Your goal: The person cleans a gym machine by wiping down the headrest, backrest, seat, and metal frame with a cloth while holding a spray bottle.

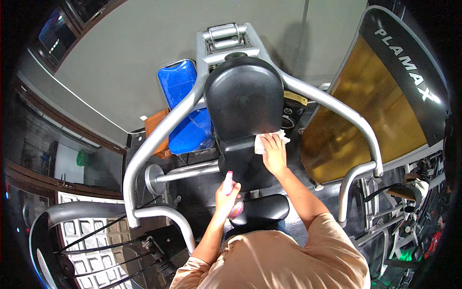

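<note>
My left hand (224, 203) is wrapped around a spray bottle (236, 210) with a white and pink trigger head, held low over the front of the machine. Under the spread fingers of my right hand (275, 153) lies a crumpled white wipe (259, 146), paper or cloth. It is pressed against the right side of the black seat pad (238, 164), close to the bottom edge of the black padded backrest (243, 97). Another black pad (269, 209) is nearest my body, partly behind the bottle and my left hand.
Silver tubular arms of the exercise machine (355, 113) curve around both sides. A blue padded bench (182, 81) and a wooden piece (155, 124) stand behind at left. A gold and black Plamax panel (364, 115) rises at right, with more gym equipment (393, 216) below it.
</note>
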